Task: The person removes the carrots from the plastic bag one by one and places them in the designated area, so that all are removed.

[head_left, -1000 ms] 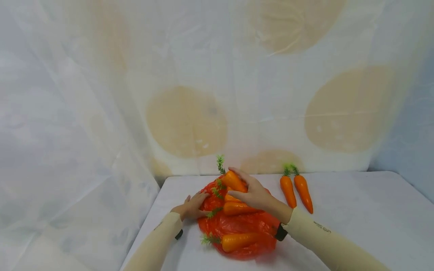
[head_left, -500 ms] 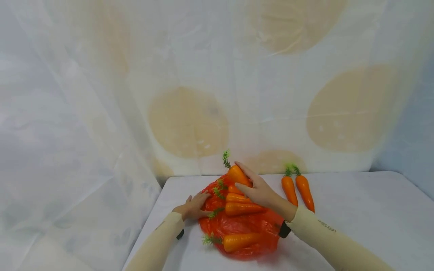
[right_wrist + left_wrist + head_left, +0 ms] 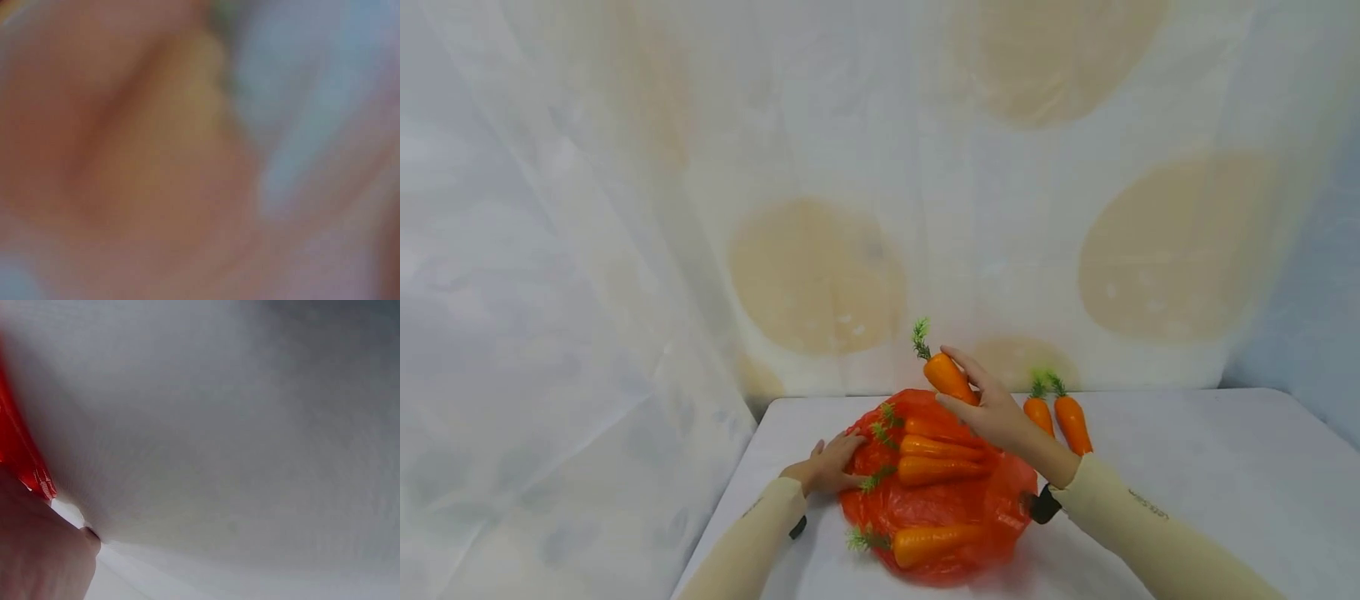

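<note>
An orange carrot (image 3: 947,377) with a green leafy top is gripped between the thumb and fingers of my right hand (image 3: 1000,417), raised over the far right of a red plastic bag (image 3: 925,504). In the right wrist view the same carrot (image 3: 169,144) is a blurred orange shape. My left hand (image 3: 835,467) rests on the bag's left edge, fingers spread. Three carrots (image 3: 940,471) lie side by side across the bag, tops toward the left hand. Nearer to me, another carrot (image 3: 932,543) lies apart on the bag. The left wrist view shows a strip of the bag (image 3: 22,450) beside the left hand.
Two more carrots lie on the white table (image 3: 1195,475) to the right, the nearer-left carrot (image 3: 1039,414) partly behind my right forearm and the other carrot (image 3: 1072,421) beside it. A pale curtain (image 3: 985,208) with tan circles hangs behind the table.
My right hand has lifted its carrot off the pile and moved it up and to the right. The bag's right side has shifted rightward. My left hand has stayed in place.
</note>
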{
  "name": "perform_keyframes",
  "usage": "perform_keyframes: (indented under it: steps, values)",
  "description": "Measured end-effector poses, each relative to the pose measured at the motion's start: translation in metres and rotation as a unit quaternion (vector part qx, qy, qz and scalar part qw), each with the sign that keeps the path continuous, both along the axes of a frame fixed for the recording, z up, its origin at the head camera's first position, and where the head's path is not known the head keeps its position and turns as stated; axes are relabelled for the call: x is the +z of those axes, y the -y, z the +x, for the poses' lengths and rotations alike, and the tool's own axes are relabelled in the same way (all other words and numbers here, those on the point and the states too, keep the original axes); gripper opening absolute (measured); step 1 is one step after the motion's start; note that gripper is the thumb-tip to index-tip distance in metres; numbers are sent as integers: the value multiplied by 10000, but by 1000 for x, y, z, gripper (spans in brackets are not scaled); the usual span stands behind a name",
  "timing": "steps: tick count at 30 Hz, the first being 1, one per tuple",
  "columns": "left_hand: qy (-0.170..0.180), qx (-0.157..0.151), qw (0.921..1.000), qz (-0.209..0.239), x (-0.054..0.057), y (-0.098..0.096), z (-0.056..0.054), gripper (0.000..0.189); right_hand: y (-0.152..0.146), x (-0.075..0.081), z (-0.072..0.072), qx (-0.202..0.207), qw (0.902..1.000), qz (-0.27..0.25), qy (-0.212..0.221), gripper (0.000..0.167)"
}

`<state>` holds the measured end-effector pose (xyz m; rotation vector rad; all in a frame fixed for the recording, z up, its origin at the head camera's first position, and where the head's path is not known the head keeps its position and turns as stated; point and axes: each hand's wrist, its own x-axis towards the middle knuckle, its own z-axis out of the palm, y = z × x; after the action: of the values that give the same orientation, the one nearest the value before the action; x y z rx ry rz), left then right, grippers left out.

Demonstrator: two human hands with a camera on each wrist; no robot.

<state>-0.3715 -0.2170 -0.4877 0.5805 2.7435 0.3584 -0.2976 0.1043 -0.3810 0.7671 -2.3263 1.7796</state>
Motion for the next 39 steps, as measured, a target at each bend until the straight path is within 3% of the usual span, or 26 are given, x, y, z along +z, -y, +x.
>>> perform_keyframes:
  steps: [5,13,27,34,39]
  values:
    - [-46,71,10000,34,-2,3,3,78,-3,-6,-1,-103,9999,75,14,67]
    - [-32,-14,10000,51,-5,3,8,82,-4,-21,-1,75,9999,125,20,67]
    - [-43,9,10000,54,0,-1,2,82,-8,-19,1,-90,9998,121,-147,67]
    - [41,-25,10000,24,-1,-5,1,82,-14,-23,5,-48,9999,88,77,66]
    - [-65,-67,10000,-25,1,-3,0,81,-15,-14,4,-132,9999,107,25,66]
